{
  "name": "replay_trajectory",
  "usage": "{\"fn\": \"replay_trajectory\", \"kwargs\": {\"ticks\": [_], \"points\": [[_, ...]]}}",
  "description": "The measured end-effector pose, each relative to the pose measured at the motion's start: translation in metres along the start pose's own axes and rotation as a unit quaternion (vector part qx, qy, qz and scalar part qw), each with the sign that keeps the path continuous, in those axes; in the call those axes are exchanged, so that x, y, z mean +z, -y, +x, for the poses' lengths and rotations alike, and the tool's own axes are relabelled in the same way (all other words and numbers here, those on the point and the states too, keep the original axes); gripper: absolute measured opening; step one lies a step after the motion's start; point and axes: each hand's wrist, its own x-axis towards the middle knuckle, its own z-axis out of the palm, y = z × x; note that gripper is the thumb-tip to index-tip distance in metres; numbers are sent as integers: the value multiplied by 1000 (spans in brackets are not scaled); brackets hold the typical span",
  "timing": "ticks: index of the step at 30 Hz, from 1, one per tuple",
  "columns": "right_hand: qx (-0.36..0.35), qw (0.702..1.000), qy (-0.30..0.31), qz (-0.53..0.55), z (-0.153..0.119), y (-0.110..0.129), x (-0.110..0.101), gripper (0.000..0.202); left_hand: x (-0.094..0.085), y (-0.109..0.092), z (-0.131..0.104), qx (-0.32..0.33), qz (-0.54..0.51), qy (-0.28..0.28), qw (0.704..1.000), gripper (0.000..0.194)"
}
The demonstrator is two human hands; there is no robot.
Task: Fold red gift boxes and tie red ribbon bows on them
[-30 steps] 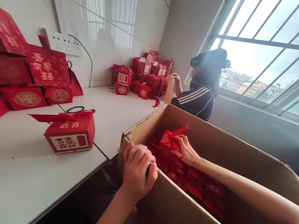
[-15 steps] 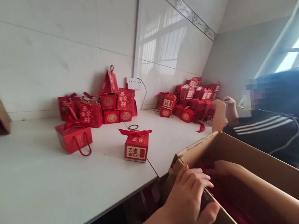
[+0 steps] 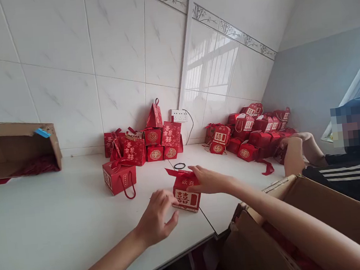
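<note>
A small red gift box [image 3: 188, 198] with a ribbon on top and a white-and-red front label stands near the counter's front edge. My right hand [image 3: 208, 180] is at its upper right side, fingers spread against the ribbon and the box edge. My left hand [image 3: 159, 217] is at the box's left side, its fingers bent and apart, with nothing in it. Just behind lies a black ring [image 3: 179, 166]. Left of these stands another red box [image 3: 120, 177] with a cord handle.
Red boxes and bags [image 3: 135, 150] stand by the wall; more are piled [image 3: 258, 138] at the right, beside a seated person [image 3: 355, 169]. An open carton [image 3: 257, 246] is at the lower right, another carton [image 3: 56, 147] at the far left. A socket strip [image 3: 179, 115] has a cable.
My left hand has left the carton's edge, and my right hand has come out of the carton. Both are now at the small red box. The view has shifted left.
</note>
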Motion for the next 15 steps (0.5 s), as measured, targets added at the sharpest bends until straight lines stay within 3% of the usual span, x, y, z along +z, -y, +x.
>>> {"fn": "replay_trajectory", "kwargs": {"ticks": [2, 4, 6, 8, 9, 11, 13, 15], "points": [[39, 998, -40, 1, 6, 7, 14, 61, -1, 4, -9, -5, 15, 33, 999, 22], [73, 995, -60, 29, 2, 15, 21, 57, 0, 7, -14, -72, -10, 40, 997, 31], [86, 986, 14, 140, -6, 24, 22, 57, 2, 12, -14, -191, -68, 14, 979, 38], [74, 952, 109, 278, -11, 30, 21, 55, 1, 19, -11, -319, -143, -41, 936, 44], [65, 937, 117, 323, -11, 31, 21, 50, 0, 23, -9, -371, -182, -66, 908, 46], [54, 936, 34, 346, -7, 29, 21, 38, -4, 30, -6, -427, -260, -86, 862, 49], [54, 945, -86, 311, 1, 22, 24, 30, -9, 34, -3, -437, -335, -78, 831, 50], [62, 950, -144, 270, 7, 14, 28, 28, -13, 33, 0, -435, -395, -66, 807, 53]]}}
